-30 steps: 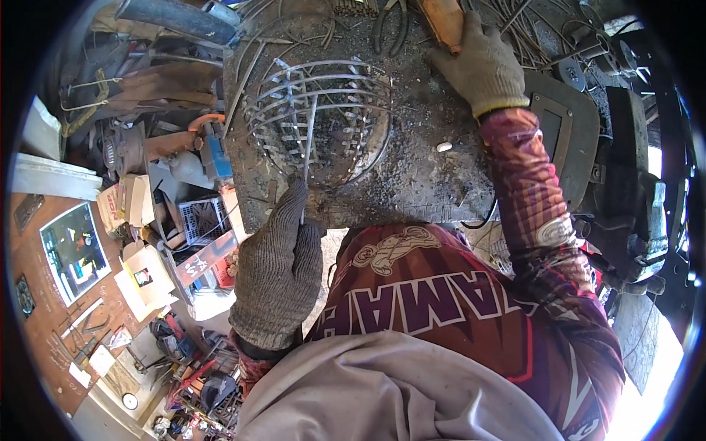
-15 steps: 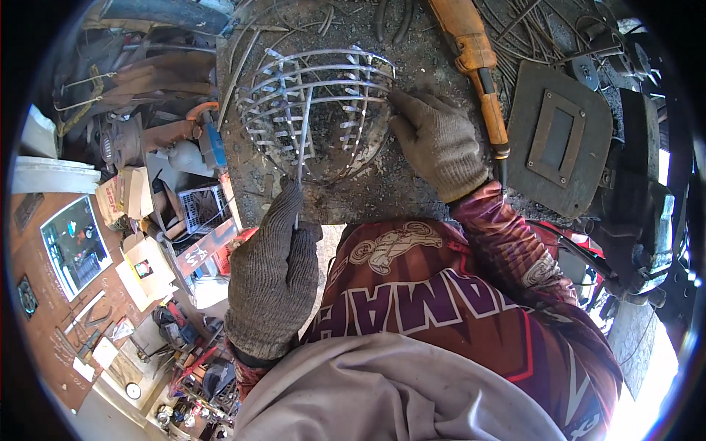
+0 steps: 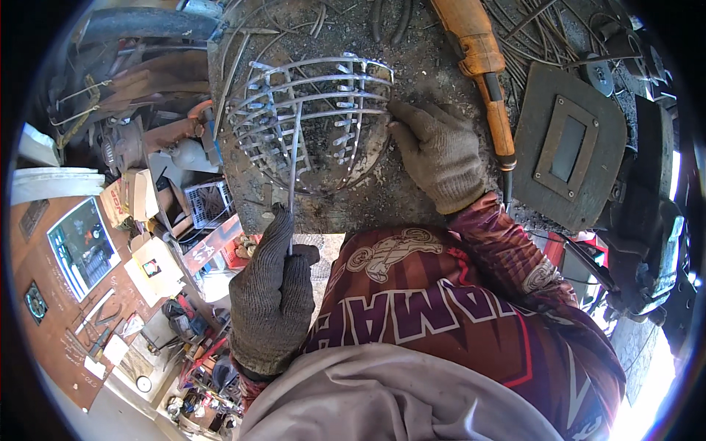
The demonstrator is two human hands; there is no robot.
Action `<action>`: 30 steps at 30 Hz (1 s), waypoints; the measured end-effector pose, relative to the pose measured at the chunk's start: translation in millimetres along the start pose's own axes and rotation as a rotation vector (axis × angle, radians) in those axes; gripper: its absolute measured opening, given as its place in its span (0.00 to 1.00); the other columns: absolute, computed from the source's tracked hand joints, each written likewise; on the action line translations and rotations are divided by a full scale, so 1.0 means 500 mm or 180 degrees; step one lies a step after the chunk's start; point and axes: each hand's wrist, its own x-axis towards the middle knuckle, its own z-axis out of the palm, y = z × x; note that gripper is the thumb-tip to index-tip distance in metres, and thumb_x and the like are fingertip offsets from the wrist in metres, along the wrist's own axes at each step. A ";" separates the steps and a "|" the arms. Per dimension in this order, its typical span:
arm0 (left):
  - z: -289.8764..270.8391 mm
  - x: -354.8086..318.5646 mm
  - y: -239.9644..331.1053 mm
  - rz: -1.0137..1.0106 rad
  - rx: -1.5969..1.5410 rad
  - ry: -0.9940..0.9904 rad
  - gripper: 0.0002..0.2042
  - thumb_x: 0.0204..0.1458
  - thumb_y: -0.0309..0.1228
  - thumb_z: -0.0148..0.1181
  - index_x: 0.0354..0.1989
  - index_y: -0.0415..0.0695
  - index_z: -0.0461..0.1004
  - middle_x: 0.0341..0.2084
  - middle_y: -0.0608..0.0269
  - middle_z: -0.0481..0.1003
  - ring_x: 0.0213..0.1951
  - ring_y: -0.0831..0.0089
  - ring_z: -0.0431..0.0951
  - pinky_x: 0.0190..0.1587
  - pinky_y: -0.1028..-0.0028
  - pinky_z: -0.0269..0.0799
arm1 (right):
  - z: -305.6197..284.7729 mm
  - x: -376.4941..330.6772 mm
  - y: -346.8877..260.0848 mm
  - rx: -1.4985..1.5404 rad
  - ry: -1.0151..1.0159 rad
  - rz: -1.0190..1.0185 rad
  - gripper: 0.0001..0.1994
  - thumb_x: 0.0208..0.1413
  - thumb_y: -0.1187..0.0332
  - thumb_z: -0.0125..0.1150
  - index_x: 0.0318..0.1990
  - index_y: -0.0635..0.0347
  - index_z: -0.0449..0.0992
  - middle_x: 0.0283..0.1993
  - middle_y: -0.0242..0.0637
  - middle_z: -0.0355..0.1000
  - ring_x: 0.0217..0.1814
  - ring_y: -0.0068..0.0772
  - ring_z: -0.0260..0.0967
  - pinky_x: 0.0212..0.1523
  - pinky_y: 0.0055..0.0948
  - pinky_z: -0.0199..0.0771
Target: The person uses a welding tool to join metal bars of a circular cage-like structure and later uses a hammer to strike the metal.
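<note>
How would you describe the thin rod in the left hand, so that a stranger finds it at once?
Start at the round metal worktable with the domed wire cage on it. The gloved left hand sits at the table's near edge, and the rod rises from its fist up across the cage. Unlike the cage's curved bars, it is single and straight.

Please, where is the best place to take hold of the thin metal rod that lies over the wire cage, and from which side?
Probably the rod's near, free end, from the person's side. That end sticks out past the wire cage toward the bench edge, where the left hand has its grip. The far part lies across the cage bars, and the right hand rests at the cage.
</note>
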 end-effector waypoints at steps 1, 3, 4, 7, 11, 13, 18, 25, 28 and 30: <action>0.002 0.001 -0.001 0.0001 -0.0006 0.0042 0.23 0.63 0.23 0.52 0.68 0.36 0.67 0.33 0.55 0.84 0.17 0.80 0.72 0.23 0.74 0.70 | 0.001 0.002 0.003 0.0007 0.0022 -0.0045 0.12 0.59 0.67 0.65 0.50 0.57 0.82 0.42 0.45 0.80 0.46 0.52 0.79 0.48 0.43 0.78; 0.004 0.004 0.004 -0.0053 0.0002 0.0011 0.23 0.63 0.23 0.52 0.68 0.36 0.67 0.34 0.54 0.84 0.18 0.80 0.72 0.23 0.74 0.70 | 0.002 0.006 0.007 0.0022 0.0036 -0.0086 0.12 0.60 0.67 0.65 0.50 0.56 0.83 0.42 0.45 0.80 0.45 0.51 0.79 0.48 0.42 0.79; 0.004 0.006 0.004 -0.0077 0.0005 0.0002 0.23 0.63 0.23 0.52 0.68 0.36 0.67 0.34 0.54 0.84 0.18 0.80 0.72 0.23 0.74 0.71 | 0.002 0.007 0.007 0.0021 -0.0020 -0.0015 0.12 0.60 0.67 0.65 0.49 0.57 0.83 0.43 0.45 0.80 0.45 0.51 0.79 0.47 0.42 0.79; 0.007 0.005 -0.008 0.0261 -0.0020 0.0110 0.23 0.64 0.23 0.51 0.68 0.36 0.67 0.35 0.52 0.83 0.18 0.79 0.72 0.24 0.73 0.71 | 0.002 0.011 0.007 0.0004 -0.0078 0.0020 0.11 0.59 0.68 0.65 0.49 0.57 0.83 0.43 0.45 0.81 0.45 0.51 0.79 0.47 0.42 0.79; 0.002 0.003 0.012 -0.0156 -0.0143 -0.0023 0.23 0.64 0.23 0.50 0.68 0.36 0.67 0.36 0.50 0.83 0.23 0.75 0.77 0.29 0.70 0.75 | 0.001 0.010 0.008 0.0293 0.0121 0.0136 0.11 0.59 0.69 0.66 0.48 0.56 0.83 0.44 0.46 0.81 0.46 0.52 0.79 0.48 0.41 0.79; 0.000 0.003 0.014 -0.0307 -0.0198 -0.0049 0.22 0.64 0.23 0.50 0.68 0.36 0.67 0.36 0.50 0.83 0.24 0.74 0.78 0.30 0.69 0.76 | 0.000 0.012 0.003 0.0298 0.0117 0.0194 0.11 0.58 0.69 0.66 0.48 0.56 0.83 0.45 0.46 0.81 0.47 0.52 0.79 0.49 0.41 0.79; 0.001 0.010 0.004 0.0116 0.0071 0.0019 0.22 0.64 0.23 0.51 0.67 0.37 0.68 0.35 0.49 0.83 0.25 0.69 0.82 0.30 0.68 0.78 | -0.001 0.011 0.008 0.0137 -0.0017 0.0102 0.12 0.57 0.69 0.66 0.48 0.58 0.83 0.44 0.46 0.80 0.47 0.51 0.79 0.50 0.43 0.81; 0.000 0.011 0.018 -0.0238 -0.0104 0.0054 0.22 0.63 0.24 0.54 0.66 0.36 0.69 0.35 0.51 0.83 0.27 0.69 0.83 0.31 0.68 0.78 | -0.004 0.016 0.006 -0.0030 -0.0043 -0.0053 0.12 0.54 0.71 0.68 0.47 0.57 0.83 0.43 0.44 0.81 0.46 0.52 0.78 0.49 0.43 0.78; -0.006 0.008 0.030 -0.0582 -0.0282 -0.0088 0.20 0.62 0.20 0.52 0.63 0.32 0.69 0.35 0.45 0.83 0.38 0.59 0.87 0.43 0.62 0.81 | 0.002 0.017 0.012 -0.0042 -0.0036 -0.0098 0.12 0.54 0.71 0.68 0.46 0.57 0.83 0.42 0.44 0.81 0.46 0.50 0.79 0.50 0.44 0.78; -0.005 0.007 0.035 -0.0874 -0.0315 -0.0062 0.20 0.62 0.20 0.53 0.63 0.32 0.70 0.35 0.45 0.83 0.37 0.60 0.87 0.42 0.63 0.81 | 0.003 0.018 0.014 0.0010 -0.0024 -0.0101 0.11 0.54 0.71 0.68 0.46 0.57 0.83 0.42 0.44 0.81 0.46 0.49 0.79 0.50 0.44 0.77</action>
